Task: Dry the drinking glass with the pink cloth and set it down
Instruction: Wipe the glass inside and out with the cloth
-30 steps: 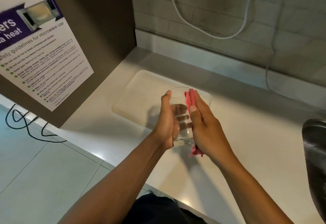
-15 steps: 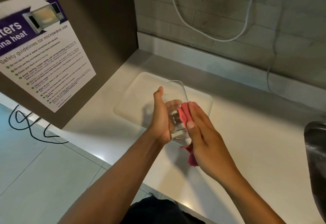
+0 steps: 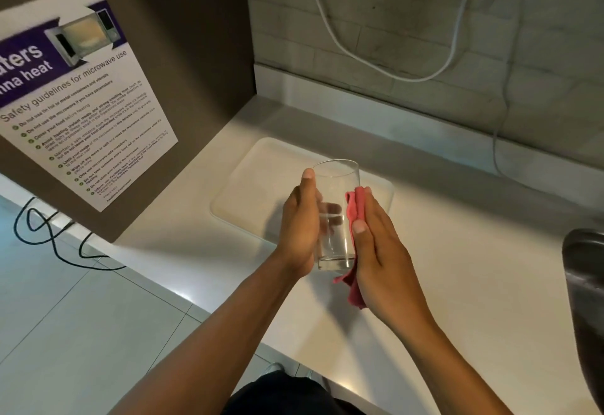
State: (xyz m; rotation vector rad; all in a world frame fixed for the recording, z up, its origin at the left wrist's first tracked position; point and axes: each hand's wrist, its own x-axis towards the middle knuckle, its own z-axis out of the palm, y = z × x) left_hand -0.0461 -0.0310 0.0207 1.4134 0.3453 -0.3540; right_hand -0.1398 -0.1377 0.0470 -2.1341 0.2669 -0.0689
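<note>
We hold the tall clear drinking glass (image 3: 335, 215) upright between our two hands, lifted above the near part of the pale countertop (image 3: 457, 284), its rim to the far side and its thick base toward us. Our left hand (image 3: 300, 228) wraps its left wall, thumb lying along the glass up toward the rim and fingers curled round the far side (we see them through the glass). Our right hand (image 3: 380, 251) lies flat against the right wall, fingers extended and closed together, pressing the folded pink cloth (image 3: 353, 208) onto the glass; a tail of the cloth hangs below the palm.

The long axis runs up and away from us, so the cloth's wipe should follow that line. The flat cream-coloured rectangular tray (image 3: 248, 192) lies just beyond and left of the glass, nearer our left hand, which looks the likelier one to set it down there. Drying seems unfinished.
</note>
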